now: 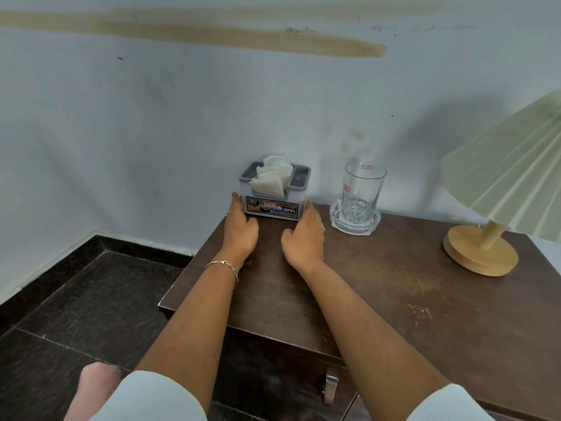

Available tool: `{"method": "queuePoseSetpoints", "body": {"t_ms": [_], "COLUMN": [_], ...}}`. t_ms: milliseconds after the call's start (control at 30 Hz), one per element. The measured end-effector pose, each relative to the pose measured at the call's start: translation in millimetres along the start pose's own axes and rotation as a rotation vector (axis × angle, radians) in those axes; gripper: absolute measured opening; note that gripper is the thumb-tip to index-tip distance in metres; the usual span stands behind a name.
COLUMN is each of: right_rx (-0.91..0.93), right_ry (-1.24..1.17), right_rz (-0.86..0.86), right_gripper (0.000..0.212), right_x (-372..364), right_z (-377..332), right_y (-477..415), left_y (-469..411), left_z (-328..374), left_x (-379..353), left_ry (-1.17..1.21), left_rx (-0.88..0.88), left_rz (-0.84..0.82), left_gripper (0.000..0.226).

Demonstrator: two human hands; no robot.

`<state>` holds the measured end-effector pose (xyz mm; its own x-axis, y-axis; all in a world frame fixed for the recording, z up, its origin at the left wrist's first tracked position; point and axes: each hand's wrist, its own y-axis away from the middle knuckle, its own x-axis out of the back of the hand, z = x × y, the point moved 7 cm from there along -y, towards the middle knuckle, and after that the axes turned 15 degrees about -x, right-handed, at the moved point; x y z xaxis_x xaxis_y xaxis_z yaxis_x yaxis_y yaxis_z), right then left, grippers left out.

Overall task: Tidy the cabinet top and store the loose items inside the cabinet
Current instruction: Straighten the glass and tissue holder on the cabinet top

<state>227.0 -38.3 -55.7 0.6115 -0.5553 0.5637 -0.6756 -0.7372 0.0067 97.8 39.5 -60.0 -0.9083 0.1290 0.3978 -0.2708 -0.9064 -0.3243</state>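
Note:
A grey tissue holder with white napkins sticking out stands at the back left corner of the dark wooden cabinet top, close to the wall. My left hand lies flat-fingered against its left side. My right hand is against its right side, fingers straight. Both palms rest near the wood. A clear drinking glass stands in a glass ashtray just right of my right hand.
A table lamp with a round wooden base and a pleated pale green shade stands at the right. A metal handle shows on the cabinet front below. Dark tiled floor lies to the left.

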Motion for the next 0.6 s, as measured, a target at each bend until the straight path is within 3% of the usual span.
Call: {"method": "queuePoseSetpoints", "body": {"t_ms": [200, 367, 500, 600], "right_rx": [0.014, -0.025, -0.108, -0.170], "right_ry": [-0.073, -0.106, -0.121, -0.165], "right_rz": [-0.063, 0.073, 0.247, 0.327], "right_gripper": [0.067, 0.045, 0.037, 0.035], "right_x": [22.5, 87.1, 154.6, 194.5], "right_z": [12.3, 54.3, 100.1, 129.8], "right_y": [33.1, 50.2, 46.6, 44.8], "left_y": [39.4, 68.5, 90.1, 108.2], "left_z": [27.4, 64.9, 105.8, 129.8], "left_x": [-2.4, -44.6, -108.1, -160.6], "left_ry": [-0.063, -0.196, -0.118, 0.047], "left_rx": [-0.010, -0.073, -0.233, -0.234], "left_rz": [0.088, 0.050, -0.063, -0.219], "left_gripper": [0.068, 0.052, 0.039, 0.038]}}
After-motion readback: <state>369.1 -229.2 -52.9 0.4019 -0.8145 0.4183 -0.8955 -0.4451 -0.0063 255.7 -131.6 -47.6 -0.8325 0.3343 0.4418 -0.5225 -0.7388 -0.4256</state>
